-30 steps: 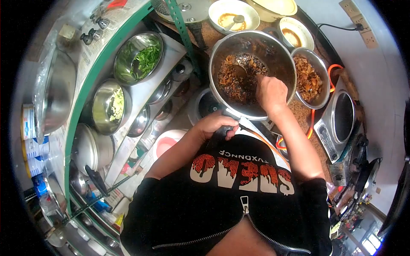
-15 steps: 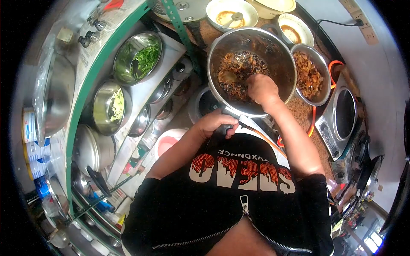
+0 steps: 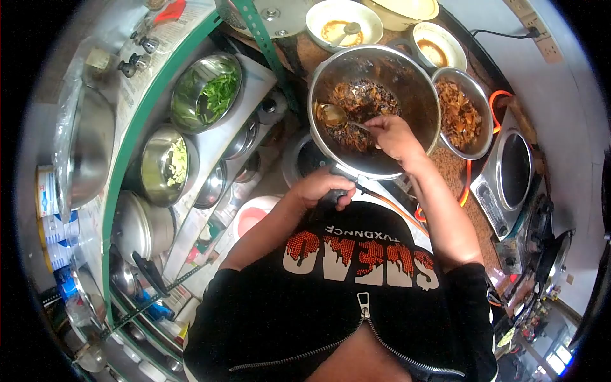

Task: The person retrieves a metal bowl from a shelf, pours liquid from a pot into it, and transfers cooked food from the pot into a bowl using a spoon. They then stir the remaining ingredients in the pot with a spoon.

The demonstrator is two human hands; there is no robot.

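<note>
My right hand (image 3: 393,137) is closed on the handle of a metal spoon (image 3: 332,115), inside a large steel pot (image 3: 417,76). The spoon's bowl lies at the pot's left inner side, by dark, oily food with brown pieces (image 3: 363,99). Below the pot's near rim, my left hand (image 3: 328,188) is wrapped round the pot's black handle. To the right of the pot stands a steel bowl (image 3: 487,127) of brown cooked pieces.
Two stained white bowls (image 3: 375,32) (image 3: 459,54) stand behind the pot. An induction cooker (image 3: 487,204) and an orange hose (image 3: 468,181) are at the right. On the left shelf are bowls of chopped greens (image 3: 216,95) and pale pieces (image 3: 178,162), and a lidded pot (image 3: 146,226).
The spoon has moved to the left side of the pot, and its handle now shows. My right hand has shifted slightly and its fingers point left. My left hand has stayed on the pot handle.
</note>
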